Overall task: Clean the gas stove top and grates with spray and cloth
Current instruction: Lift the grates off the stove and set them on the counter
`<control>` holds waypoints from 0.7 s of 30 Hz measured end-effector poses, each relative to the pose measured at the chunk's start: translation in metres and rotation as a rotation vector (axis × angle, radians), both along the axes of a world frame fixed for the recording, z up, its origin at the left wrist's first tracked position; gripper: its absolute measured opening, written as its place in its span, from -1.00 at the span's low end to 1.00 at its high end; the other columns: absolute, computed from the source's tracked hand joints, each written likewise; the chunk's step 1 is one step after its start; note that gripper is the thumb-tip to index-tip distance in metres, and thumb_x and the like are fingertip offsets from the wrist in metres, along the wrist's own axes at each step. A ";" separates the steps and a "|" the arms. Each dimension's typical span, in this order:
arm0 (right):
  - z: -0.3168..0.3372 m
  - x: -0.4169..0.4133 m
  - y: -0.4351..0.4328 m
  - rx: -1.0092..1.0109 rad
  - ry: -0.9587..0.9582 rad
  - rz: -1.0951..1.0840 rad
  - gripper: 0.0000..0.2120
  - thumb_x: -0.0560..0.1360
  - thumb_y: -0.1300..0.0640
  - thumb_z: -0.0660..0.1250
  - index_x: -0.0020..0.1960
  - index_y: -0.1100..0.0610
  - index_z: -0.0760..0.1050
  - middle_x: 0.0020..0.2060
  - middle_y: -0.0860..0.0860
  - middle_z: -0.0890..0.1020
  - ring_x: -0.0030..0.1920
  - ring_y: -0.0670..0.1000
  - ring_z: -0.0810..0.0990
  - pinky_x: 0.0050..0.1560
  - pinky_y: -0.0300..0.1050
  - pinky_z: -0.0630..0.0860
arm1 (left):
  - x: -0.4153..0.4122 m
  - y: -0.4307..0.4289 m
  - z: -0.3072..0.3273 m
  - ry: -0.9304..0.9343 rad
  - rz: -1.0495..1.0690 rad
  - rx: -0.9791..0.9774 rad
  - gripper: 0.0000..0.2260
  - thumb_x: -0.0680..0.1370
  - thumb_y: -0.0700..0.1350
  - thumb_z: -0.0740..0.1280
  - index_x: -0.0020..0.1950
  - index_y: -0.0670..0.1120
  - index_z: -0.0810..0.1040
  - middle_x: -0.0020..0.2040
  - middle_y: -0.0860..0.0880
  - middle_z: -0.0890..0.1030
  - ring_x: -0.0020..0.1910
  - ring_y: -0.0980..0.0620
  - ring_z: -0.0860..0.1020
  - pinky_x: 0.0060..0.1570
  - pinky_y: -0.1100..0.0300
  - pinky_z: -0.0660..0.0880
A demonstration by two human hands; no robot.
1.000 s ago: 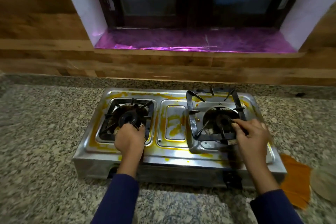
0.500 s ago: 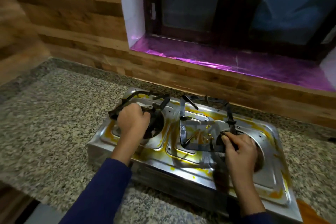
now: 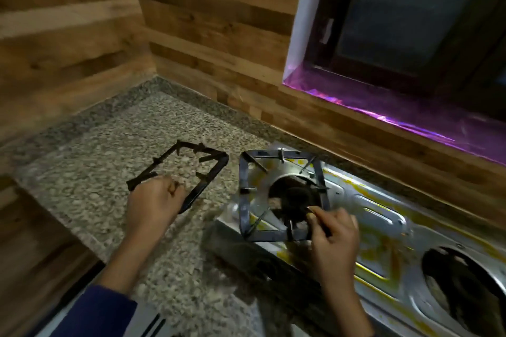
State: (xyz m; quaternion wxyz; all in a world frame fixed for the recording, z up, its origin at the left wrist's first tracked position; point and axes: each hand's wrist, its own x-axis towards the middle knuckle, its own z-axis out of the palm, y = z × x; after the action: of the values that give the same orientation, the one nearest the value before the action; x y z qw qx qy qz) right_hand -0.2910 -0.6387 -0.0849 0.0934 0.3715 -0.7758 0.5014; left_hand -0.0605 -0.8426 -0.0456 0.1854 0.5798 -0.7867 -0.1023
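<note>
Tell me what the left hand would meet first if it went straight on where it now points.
The left hand grips the black grate, which would travel with it. Beyond lies granite counter, then probably the wooden wall; depth is unclear.

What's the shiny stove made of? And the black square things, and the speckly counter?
The counter looks like granite or similar stone: grey with pale speckles. The stove top is likely stainless steel: silvery, with bright reflections under yellow stains. The grate on the counter and the grate over the stove are probably iron or steel: dark, matte, thin bars.
</note>
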 end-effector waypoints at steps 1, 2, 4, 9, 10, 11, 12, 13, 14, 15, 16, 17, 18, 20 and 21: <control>-0.001 0.015 -0.023 0.009 0.000 0.022 -0.84 0.39 0.20 0.40 -0.08 0.10 0.71 -0.36 -0.06 0.47 -0.27 0.08 0.43 -0.20 -0.22 0.28 | 0.016 -0.017 -0.007 0.007 0.026 0.013 -0.61 0.51 -0.06 0.39 -0.45 -0.14 0.38 -0.50 -0.06 0.41 -0.47 -0.07 0.38 -0.47 0.13 0.18; -0.002 0.031 -0.046 0.023 -0.004 0.040 -0.84 0.39 0.21 0.39 -0.08 0.09 0.71 -0.35 -0.05 0.48 -0.26 0.06 0.42 -0.21 -0.17 0.27 | 0.032 -0.032 -0.014 0.018 0.052 0.024 -0.62 0.52 -0.07 0.38 -0.45 -0.14 0.39 -0.49 -0.06 0.41 -0.45 -0.08 0.39 -0.45 0.13 0.20; -0.007 0.062 -0.091 0.045 -0.011 0.076 -0.83 0.39 0.21 0.38 -0.08 0.10 0.71 -0.34 -0.05 0.47 -0.23 0.01 0.38 -0.21 -0.18 0.24 | 0.062 -0.062 -0.031 0.036 0.090 0.020 -0.64 0.51 -0.09 0.40 -0.45 -0.15 0.42 -0.47 -0.11 0.46 -0.43 -0.10 0.43 -0.42 0.12 0.24; -0.035 0.132 -0.187 0.145 -0.007 0.122 -0.79 0.37 0.31 0.41 -0.09 0.09 0.71 -0.34 -0.02 0.48 -0.21 0.07 0.43 -0.24 -0.20 0.19 | 0.120 -0.135 -0.072 0.014 0.230 0.082 -0.66 0.56 -0.01 0.34 -0.33 -0.18 0.55 -0.33 -0.16 0.59 -0.32 -0.15 0.56 -0.38 0.11 0.37; -0.043 0.143 -0.200 0.168 -0.031 0.123 -0.78 0.36 0.35 0.43 -0.09 0.09 0.71 -0.34 0.00 0.48 -0.21 0.10 0.45 -0.24 -0.19 0.22 | 0.129 -0.147 -0.080 0.017 0.247 0.096 -0.66 0.56 -0.01 0.33 -0.36 -0.15 0.53 -0.36 -0.13 0.57 -0.34 -0.13 0.55 -0.38 0.11 0.42; -0.050 0.154 -0.210 0.188 -0.051 0.119 -0.76 0.34 0.37 0.45 -0.10 0.09 0.71 -0.34 0.01 0.49 -0.20 0.11 0.45 -0.23 -0.17 0.26 | 0.134 -0.157 -0.086 0.029 0.257 0.109 -0.64 0.56 -0.01 0.33 -0.39 -0.13 0.50 -0.39 -0.11 0.56 -0.37 -0.11 0.53 -0.38 0.10 0.45; -0.059 0.165 -0.220 0.211 -0.060 0.121 -0.76 0.33 0.38 0.46 -0.12 0.09 0.71 -0.34 0.02 0.49 -0.21 0.12 0.46 -0.22 -0.14 0.30 | 0.140 -0.166 -0.092 0.039 0.267 0.123 -0.63 0.56 -0.01 0.33 -0.41 -0.12 0.47 -0.40 -0.10 0.55 -0.39 -0.09 0.52 -0.38 0.09 0.47; -0.067 0.173 -0.228 0.234 -0.063 0.116 -0.75 0.31 0.40 0.47 -0.13 0.10 0.71 -0.35 0.03 0.50 -0.21 0.13 0.47 -0.22 -0.12 0.34 | 0.143 -0.173 -0.097 0.043 0.278 0.146 -0.63 0.56 0.00 0.33 -0.42 -0.12 0.47 -0.40 -0.11 0.55 -0.40 -0.10 0.52 -0.39 0.09 0.47; -0.077 0.181 -0.236 0.268 -0.076 0.102 -0.74 0.29 0.42 0.47 -0.13 0.11 0.71 -0.34 0.04 0.51 -0.21 0.14 0.48 -0.22 -0.11 0.35 | 0.146 -0.180 -0.104 0.037 0.288 0.172 -0.62 0.56 0.02 0.32 -0.42 -0.11 0.47 -0.40 -0.11 0.54 -0.40 -0.10 0.52 -0.40 0.10 0.46; -0.084 0.186 -0.240 0.307 -0.087 0.087 -0.73 0.29 0.42 0.47 -0.12 0.11 0.71 -0.33 0.05 0.51 -0.20 0.15 0.48 -0.22 -0.11 0.33 | 0.146 -0.182 -0.107 0.038 0.301 0.190 -0.61 0.56 0.04 0.32 -0.42 -0.11 0.46 -0.41 -0.10 0.52 -0.41 -0.10 0.50 -0.43 0.12 0.41; -0.091 0.190 -0.243 0.355 -0.093 0.069 -0.72 0.29 0.42 0.46 -0.10 0.12 0.71 -0.32 0.05 0.52 -0.19 0.15 0.47 -0.21 -0.11 0.31 | 0.147 -0.184 -0.112 0.028 0.299 0.203 -0.60 0.56 0.04 0.33 -0.44 -0.09 0.43 -0.44 -0.07 0.48 -0.43 -0.08 0.46 -0.45 0.15 0.36; -0.099 0.194 -0.247 0.399 -0.107 0.047 -0.70 0.29 0.42 0.44 -0.07 0.12 0.71 -0.30 0.05 0.52 -0.17 0.15 0.47 -0.22 -0.10 0.32 | 0.148 -0.186 -0.117 0.010 0.282 0.215 -0.59 0.56 0.03 0.33 -0.45 -0.07 0.39 -0.48 -0.03 0.41 -0.47 -0.04 0.40 -0.47 0.17 0.32; -0.104 0.196 -0.249 0.436 -0.120 0.031 -0.68 0.29 0.42 0.42 -0.05 0.12 0.71 -0.29 0.05 0.52 -0.16 0.14 0.46 -0.22 -0.08 0.35 | 0.148 -0.187 -0.121 -0.013 0.265 0.231 -0.58 0.56 0.02 0.33 -0.46 -0.05 0.35 -0.50 0.01 0.35 -0.50 0.01 0.34 -0.48 0.18 0.30; -0.115 0.199 -0.253 0.485 -0.140 0.003 -0.64 0.26 0.43 0.40 -0.03 0.12 0.71 -0.29 0.06 0.53 -0.14 0.15 0.46 -0.19 -0.06 0.36 | 0.149 -0.191 -0.129 -0.039 0.244 0.246 -0.57 0.57 0.00 0.32 -0.47 -0.03 0.29 -0.52 0.06 0.27 -0.53 0.06 0.25 -0.51 0.21 0.25; -0.119 0.199 -0.253 0.493 -0.144 -0.006 -0.62 0.24 0.44 0.41 -0.04 0.12 0.71 -0.30 0.06 0.53 -0.14 0.16 0.46 -0.17 -0.06 0.34 | 0.148 -0.192 -0.131 -0.038 0.242 0.243 -0.56 0.57 -0.02 0.32 -0.47 -0.03 0.28 -0.53 0.06 0.25 -0.55 0.08 0.22 -0.53 0.24 0.19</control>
State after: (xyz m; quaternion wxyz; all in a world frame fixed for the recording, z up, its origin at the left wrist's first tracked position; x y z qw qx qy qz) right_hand -0.0918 -0.8921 -0.2035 -0.0540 0.3442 -0.8804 0.3218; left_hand 0.0875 -1.0348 -0.1761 0.1101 0.6904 -0.6962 -0.1627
